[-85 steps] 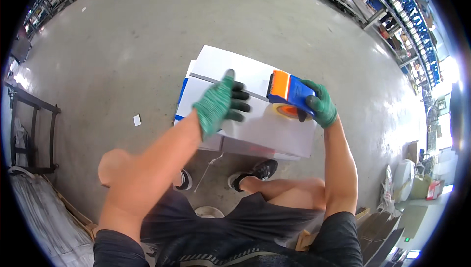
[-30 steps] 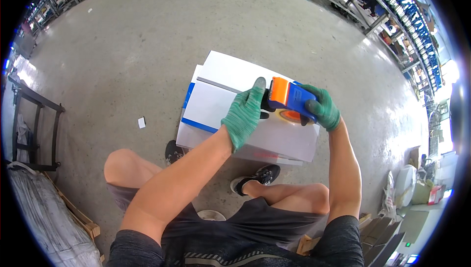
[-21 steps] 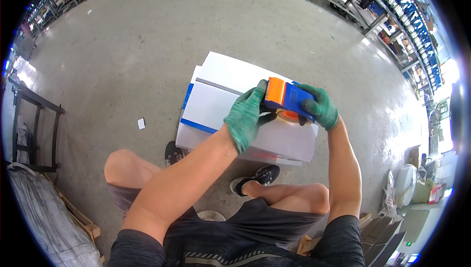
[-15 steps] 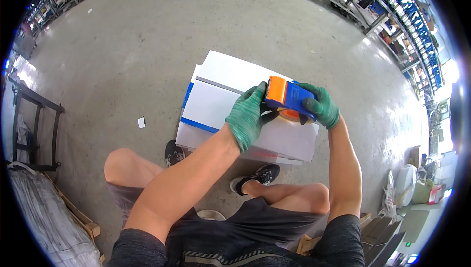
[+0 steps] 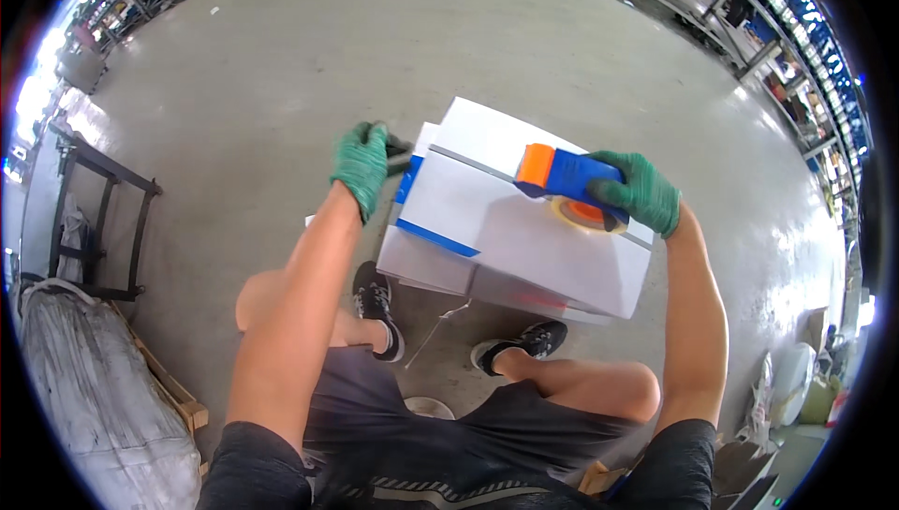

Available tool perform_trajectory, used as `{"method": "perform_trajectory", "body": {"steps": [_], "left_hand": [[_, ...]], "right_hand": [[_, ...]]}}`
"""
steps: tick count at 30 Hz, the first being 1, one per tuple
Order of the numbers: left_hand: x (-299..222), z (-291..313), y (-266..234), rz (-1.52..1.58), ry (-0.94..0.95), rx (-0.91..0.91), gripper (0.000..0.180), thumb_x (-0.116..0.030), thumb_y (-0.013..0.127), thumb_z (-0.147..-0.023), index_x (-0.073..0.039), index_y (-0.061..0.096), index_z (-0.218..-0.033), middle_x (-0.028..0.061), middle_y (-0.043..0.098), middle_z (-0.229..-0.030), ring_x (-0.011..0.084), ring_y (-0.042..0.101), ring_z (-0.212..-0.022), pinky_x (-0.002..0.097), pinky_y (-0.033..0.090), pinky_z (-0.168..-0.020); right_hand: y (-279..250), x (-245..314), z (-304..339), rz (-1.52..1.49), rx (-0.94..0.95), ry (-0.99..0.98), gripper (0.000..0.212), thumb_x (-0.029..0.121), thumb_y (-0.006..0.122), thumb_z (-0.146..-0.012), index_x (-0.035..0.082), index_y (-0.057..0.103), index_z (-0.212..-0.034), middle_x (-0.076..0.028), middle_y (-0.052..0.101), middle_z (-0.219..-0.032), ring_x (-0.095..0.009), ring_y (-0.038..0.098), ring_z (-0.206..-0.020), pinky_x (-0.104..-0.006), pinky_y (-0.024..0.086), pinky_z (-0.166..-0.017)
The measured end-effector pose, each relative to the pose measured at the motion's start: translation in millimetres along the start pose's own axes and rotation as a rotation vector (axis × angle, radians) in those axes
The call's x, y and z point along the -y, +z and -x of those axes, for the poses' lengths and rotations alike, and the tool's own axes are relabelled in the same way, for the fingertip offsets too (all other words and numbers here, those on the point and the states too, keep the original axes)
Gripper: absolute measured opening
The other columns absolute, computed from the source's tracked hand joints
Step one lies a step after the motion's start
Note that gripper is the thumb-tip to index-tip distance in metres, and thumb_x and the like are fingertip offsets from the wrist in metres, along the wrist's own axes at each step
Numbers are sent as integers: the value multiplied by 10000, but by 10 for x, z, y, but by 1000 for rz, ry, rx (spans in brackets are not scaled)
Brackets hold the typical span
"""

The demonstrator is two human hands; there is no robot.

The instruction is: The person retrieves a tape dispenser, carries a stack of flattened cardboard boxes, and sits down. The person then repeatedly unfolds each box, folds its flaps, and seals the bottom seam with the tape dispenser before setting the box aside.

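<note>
My right hand (image 5: 646, 193), in a green glove with dark fingertips, is wrapped round a blue-and-orange tape dispenser (image 5: 582, 173). A roll of tape (image 5: 588, 214) shows on its underside. The dispenser is over the top of a white carton (image 5: 487, 193), which has a grey strip along its top seam and blue tape at its left side. Left of the carton is my gloved left hand (image 5: 363, 165). Its dark-tipped thumb and a finger stand apart, pointing at the carton's left end, and nothing shows between them. Whether the fingertips touch the carton is unclear.
A thin pale strip (image 5: 438, 330) is between my shoes (image 5: 376, 309). A dark metal frame (image 5: 112, 201) and a grey-white covered bundle (image 5: 98, 398) stand at the left. Long racks (image 5: 749, 42) line the far right. Bags and boxes (image 5: 787, 388) are at the lower right.
My left hand has left the dispenser's front end and moved left, beyond the carton's left end. My right hand still holds the dispenser. The whole view has shifted, with the carton appearing further right.
</note>
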State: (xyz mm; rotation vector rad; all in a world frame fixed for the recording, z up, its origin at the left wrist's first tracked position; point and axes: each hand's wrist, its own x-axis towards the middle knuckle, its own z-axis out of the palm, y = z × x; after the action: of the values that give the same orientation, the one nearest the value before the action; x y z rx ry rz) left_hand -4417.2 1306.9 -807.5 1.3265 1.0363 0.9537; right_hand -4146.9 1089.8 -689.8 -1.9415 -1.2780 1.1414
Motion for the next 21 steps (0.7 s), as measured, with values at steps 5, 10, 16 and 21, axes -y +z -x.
{"method": "perform_trajectory", "body": {"steps": [5,10,16,21], "left_hand": [[183,-6,-133,440,-346,95,211,-206,447,-1024,-5,449,-1092,157,552,-1007,344,695,-858,428,635,-708],[346,9,-126,362,-288,198,229,-187,458,-1010,28,502,-1075,152,588,-960,330,689,-903,430,608,-793],[1383,130,-112,-466,-374,392,265,-205,528,-982,6,547,-1142,144,643,-1005,270,642,-887,395,537,-747],[1558,-440,-383,-463,175,72,359,-184,597,-923,-16,538,-1235,173,617,-1194,303,595,-1082,368,468,-940]], "right_hand": [[70,22,-41,88,-18,19,556,308,659,-806,-48,592,-1229,-88,667,-834,-124,610,-587,-275,519,-588],[99,89,0,7,12,63,533,310,670,-838,-54,601,-1220,-96,657,-802,-134,595,-586,-279,498,-544],[102,-26,-9,2,38,59,523,315,669,-841,-20,604,-1238,-93,663,-823,-131,599,-590,-281,508,-546],[115,161,-86,7,80,82,524,313,659,-845,10,591,-1266,-93,666,-832,-135,615,-565,-283,527,-562]]}}
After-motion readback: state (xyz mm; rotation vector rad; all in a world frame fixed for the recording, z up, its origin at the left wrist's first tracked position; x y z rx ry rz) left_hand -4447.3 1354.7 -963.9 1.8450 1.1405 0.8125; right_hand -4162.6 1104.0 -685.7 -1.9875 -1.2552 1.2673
